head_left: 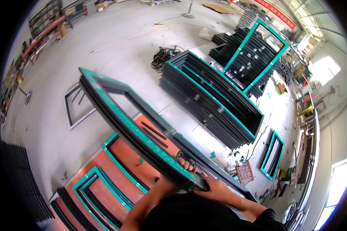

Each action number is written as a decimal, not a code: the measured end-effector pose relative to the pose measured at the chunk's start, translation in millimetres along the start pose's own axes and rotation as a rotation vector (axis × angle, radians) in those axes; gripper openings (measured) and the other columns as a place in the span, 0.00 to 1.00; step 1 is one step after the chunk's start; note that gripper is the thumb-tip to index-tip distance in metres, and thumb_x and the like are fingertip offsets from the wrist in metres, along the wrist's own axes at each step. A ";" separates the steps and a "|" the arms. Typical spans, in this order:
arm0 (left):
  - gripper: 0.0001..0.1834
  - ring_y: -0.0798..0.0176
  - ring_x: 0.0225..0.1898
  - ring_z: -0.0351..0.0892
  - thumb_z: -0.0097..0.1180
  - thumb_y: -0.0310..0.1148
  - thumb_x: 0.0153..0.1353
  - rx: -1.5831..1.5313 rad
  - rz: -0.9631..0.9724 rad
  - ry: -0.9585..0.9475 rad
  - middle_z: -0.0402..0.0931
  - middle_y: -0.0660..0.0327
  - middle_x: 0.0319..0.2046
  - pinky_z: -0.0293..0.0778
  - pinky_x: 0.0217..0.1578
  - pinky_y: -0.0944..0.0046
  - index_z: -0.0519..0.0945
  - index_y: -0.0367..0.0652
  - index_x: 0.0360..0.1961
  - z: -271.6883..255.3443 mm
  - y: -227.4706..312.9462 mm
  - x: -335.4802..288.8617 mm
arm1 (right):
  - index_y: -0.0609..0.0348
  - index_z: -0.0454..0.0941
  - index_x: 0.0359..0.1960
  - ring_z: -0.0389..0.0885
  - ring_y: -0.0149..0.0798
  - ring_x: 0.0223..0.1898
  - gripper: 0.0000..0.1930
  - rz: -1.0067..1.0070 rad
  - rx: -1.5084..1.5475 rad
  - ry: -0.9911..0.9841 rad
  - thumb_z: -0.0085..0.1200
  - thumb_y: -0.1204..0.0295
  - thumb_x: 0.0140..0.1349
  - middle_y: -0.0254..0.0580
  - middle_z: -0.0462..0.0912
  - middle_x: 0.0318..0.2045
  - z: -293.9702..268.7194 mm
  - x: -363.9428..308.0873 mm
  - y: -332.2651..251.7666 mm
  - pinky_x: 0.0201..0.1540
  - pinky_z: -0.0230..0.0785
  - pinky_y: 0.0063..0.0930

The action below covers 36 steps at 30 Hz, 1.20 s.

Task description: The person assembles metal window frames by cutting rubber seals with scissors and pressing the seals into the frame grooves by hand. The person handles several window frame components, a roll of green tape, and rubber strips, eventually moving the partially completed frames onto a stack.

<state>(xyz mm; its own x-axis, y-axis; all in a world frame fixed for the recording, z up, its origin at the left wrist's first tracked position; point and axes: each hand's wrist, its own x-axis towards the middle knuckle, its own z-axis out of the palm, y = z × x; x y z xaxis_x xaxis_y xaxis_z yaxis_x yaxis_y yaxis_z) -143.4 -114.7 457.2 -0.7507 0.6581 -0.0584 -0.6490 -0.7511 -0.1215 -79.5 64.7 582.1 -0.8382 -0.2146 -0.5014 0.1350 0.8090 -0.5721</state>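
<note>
A long black window frame [137,144] with teal film on its face is held up at a slant before me. Its far end rises toward the upper left, and its near end is close to my body. My left hand [187,165] reaches under the near end, with its fingers curled over the inner edge. At the near corner my right hand [216,189] is closed round the frame, thumb on the side. Part of my left palm is hidden by the frame. Below it, several smaller teal-edged frames [89,181] lie on an orange-red table [100,159].
Ahead to the right stands a tall stack of black frames [204,102], with an upright teal frame [235,56] behind. A small teal frame [272,156] and a woven basket [245,173] are at right. Black cable [164,57] lies coiled on the floor. Dark profiles [21,177] stand at left.
</note>
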 end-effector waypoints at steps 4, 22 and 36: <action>0.15 0.58 0.35 0.71 0.46 0.43 0.63 0.053 -0.152 0.084 0.70 0.59 0.25 0.64 0.57 0.52 0.72 0.43 0.27 18.6 8.7 91.5 | 0.65 0.76 0.37 0.82 0.56 0.36 0.30 0.146 0.105 0.137 0.60 0.45 0.53 0.59 0.81 0.32 -33.9 28.6 24.1 0.41 0.72 0.42; 0.22 0.50 0.34 0.75 0.42 0.46 0.63 0.236 -0.469 0.319 0.74 0.50 0.28 0.73 0.49 0.49 0.76 0.34 0.31 78.2 12.3 639.2 | 0.68 0.75 0.43 0.82 0.50 0.40 0.27 0.373 0.564 0.311 0.58 0.51 0.59 0.58 0.83 0.35 -380.8 269.9 252.5 0.44 0.71 0.37; 0.25 0.49 0.34 0.78 0.38 0.46 0.64 0.243 -0.573 0.427 0.77 0.49 0.27 0.75 0.47 0.49 0.78 0.35 0.30 44.6 83.6 876.5 | 0.70 0.77 0.46 0.78 0.30 0.37 0.27 0.436 0.922 0.371 0.59 0.54 0.60 0.43 0.83 0.35 -485.5 465.3 342.0 0.45 0.70 0.27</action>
<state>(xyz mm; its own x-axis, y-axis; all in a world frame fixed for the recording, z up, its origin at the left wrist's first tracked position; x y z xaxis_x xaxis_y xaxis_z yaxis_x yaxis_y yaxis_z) -861.1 396.9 440.0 -0.2068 0.8755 -0.4367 -0.9695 -0.2434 -0.0288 -679.9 507.2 468.2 -0.7085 0.2959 -0.6407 0.6752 0.0202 -0.7374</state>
